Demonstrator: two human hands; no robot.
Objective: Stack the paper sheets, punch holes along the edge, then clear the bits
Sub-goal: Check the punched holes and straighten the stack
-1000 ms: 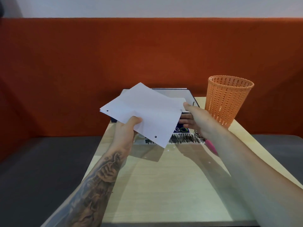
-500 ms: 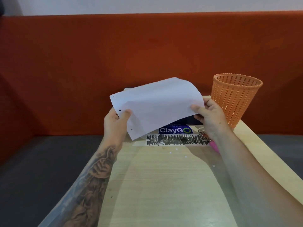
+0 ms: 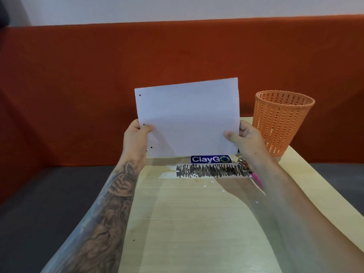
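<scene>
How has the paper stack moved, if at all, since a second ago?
Yes. The paper sheets have risen and turned upright: their top edge, earlier below the rim of the orange basket, now stands above it.

Both arms are showing bare along their whole visible length. Dense grey-black tattoo work (image 3: pixel 116 186) is covering the left forearm (image 3: pixel 98 233), its shaded swirling figures running from near the elbow to the wrist and ending just before the left hand (image 3: pixel 136 134). The right forearm (image 3: pixel 295 213) and right hand (image 3: pixel 247 138) are showing plain.
</scene>
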